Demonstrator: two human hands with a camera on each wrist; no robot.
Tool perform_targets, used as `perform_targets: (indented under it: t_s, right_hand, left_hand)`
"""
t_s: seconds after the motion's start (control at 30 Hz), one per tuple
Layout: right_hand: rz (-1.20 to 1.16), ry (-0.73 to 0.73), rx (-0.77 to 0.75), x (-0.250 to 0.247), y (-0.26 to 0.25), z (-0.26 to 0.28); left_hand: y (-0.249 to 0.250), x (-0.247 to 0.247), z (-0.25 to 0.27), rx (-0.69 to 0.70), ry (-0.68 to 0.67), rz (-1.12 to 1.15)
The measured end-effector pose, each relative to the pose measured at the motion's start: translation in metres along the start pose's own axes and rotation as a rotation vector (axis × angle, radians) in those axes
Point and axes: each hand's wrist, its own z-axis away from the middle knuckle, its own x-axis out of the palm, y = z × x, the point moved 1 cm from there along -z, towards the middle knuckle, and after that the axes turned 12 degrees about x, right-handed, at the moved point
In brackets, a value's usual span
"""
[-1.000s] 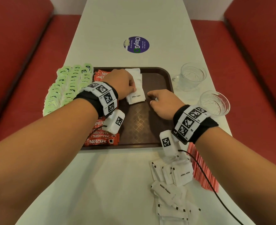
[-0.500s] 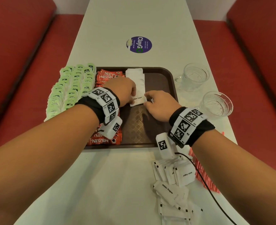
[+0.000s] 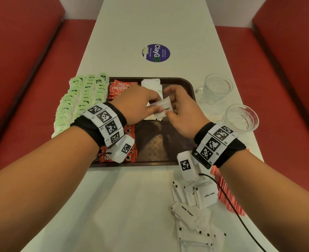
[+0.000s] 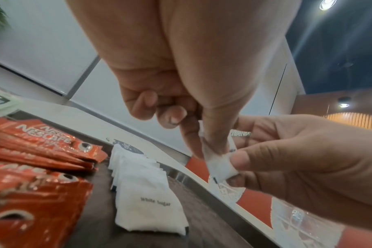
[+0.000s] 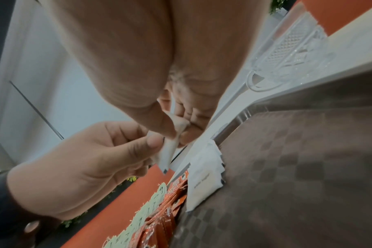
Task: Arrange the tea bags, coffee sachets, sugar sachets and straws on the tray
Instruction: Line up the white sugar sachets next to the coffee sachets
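Note:
Both hands hold one white sugar sachet [image 3: 162, 110] a little above the brown tray [image 3: 161, 142]. My left hand [image 3: 154, 106] pinches its left end and my right hand [image 3: 172, 110] pinches its right end. The left wrist view shows the sachet [image 4: 220, 163] squeezed between thumbs and fingers, and the right wrist view shows the sachet [image 5: 169, 154] edge-on. On the tray lie a row of sugar sachets [image 3: 151, 84] and red coffee sachets [image 3: 122, 88]. Green tea bags [image 3: 81, 99] lie in rows along the tray's left side.
Loose sugar sachets [image 3: 195, 206] are heaped on the white table near its front right, with red-striped straws [image 3: 226, 193] beside them. Two empty glasses [image 3: 217, 86] [image 3: 241, 117] stand right of the tray. A purple sticker [image 3: 156, 53] lies beyond it. Red benches flank the table.
Both hands were down at the sugar row on the tray. They have risen and now hold a single sachet between them above that row.

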Motion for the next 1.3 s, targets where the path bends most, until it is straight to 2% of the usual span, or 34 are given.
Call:
perform_targets:
  t_s: [0.1, 0.3, 0.43, 0.53, 0.67, 0.73, 0.93, 1.13, 1.2, 1.3]
  right_hand:
    - [-0.024, 0.087, 0.029, -0.002, 0.002, -0.003]
    - [0.058, 0.153, 0.117, -0.006, 0.008, -0.008]
    - [0.391, 0.024, 0.199, 0.002, 0.016, -0.013]
    - [0.503, -0.058, 0.21, 0.009, 0.013, -0.013]
    - [0.542, -0.095, 0.224, 0.016, 0.009, -0.02]
    - [0.545, -0.103, 0.239, 0.018, 0.011, -0.023]
    - [0.563, -0.119, 0.236, 0.019, 0.008, -0.027]
    - [0.586, -0.124, 0.246, 0.01, -0.001, -0.016]
    - [0.58, -0.129, 0.232, 0.002, -0.004, -0.003]
    - [0.568, -0.129, 0.184, -0.016, -0.008, 0.025]
  left_hand:
    - [-0.004, -0.002, 0.003, -0.005, 0.034, 0.017]
    - [-0.019, -0.002, 0.003, -0.103, -0.061, -0.063]
    - [-0.025, 0.007, -0.004, -0.19, -0.181, -0.114]
    - [-0.025, 0.015, -0.013, -0.237, -0.235, -0.127]
    - [-0.026, 0.017, -0.02, -0.317, -0.168, -0.139]
    - [-0.025, 0.016, -0.018, -0.314, -0.137, -0.156]
    - [-0.016, 0.023, -0.019, -0.279, -0.358, -0.175]
    - [-0.013, 0.016, -0.024, -0.273, -0.342, -0.191]
    - [-0.005, 0.011, -0.018, -0.258, -0.283, -0.21]
    - [0.022, 0.002, -0.002, -0.198, -0.126, -0.167]
